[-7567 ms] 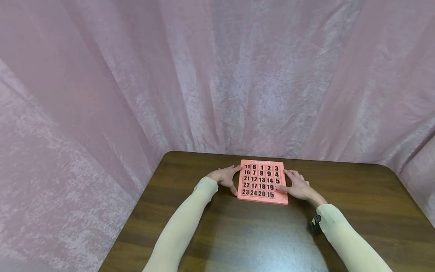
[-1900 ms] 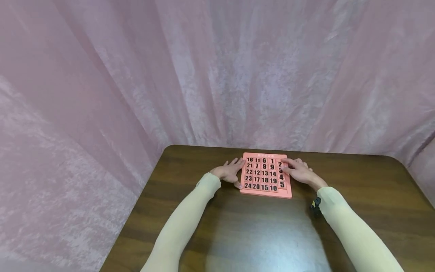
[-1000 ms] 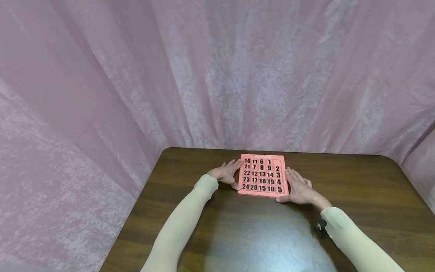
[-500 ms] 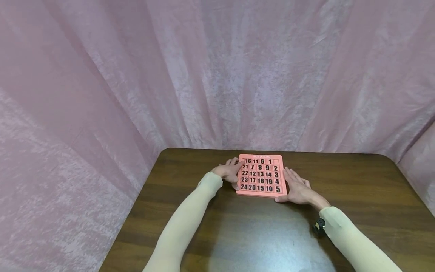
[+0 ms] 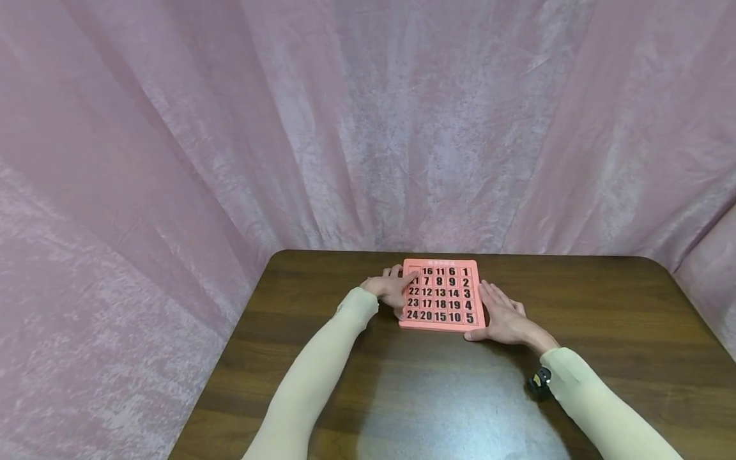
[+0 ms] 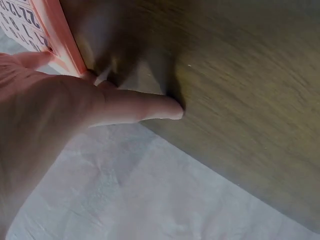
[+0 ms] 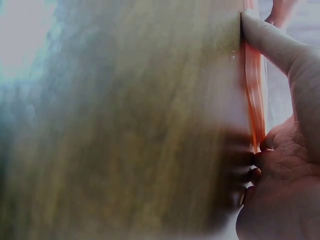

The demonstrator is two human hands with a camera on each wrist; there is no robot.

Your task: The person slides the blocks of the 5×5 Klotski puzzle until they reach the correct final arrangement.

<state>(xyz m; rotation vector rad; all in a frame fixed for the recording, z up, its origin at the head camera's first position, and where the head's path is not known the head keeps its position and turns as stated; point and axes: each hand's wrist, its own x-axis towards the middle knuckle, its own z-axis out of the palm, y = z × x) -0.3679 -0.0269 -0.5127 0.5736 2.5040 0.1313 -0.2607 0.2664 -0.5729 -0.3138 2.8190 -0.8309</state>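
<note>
A pink number slide puzzle (image 5: 454, 262) lies flat on the table, with black-numbered tiles in rows. Its bare slot (image 5: 414, 270) is at the top left, beside the 16 tile (image 5: 428, 271). My left hand (image 5: 392, 287) stretches its index finger over the upper left tiles, partly covering the 21. In the left wrist view, another finger of the left hand (image 6: 55, 105) sticks out straight over the table. My right hand (image 5: 505, 322) braces the lower right corner, thumb at the front edge and fingers along the right side. The right wrist view shows its thumb (image 7: 272, 42) against the puzzle's edge (image 7: 254, 90).
The brown wooden table (image 5: 448, 396) has rounded far corners and a glossy reflection near the front. Pink velvet curtains (image 5: 425, 128) hang behind and to the left. A small dark device (image 5: 539, 381) sits at the right cuff.
The top row, 16, 11, 6 and 1, has slid right, so the bare slot has gone from top right to top left. Earlier, my right hand left the tiles for the puzzle's lower right corner.
</note>
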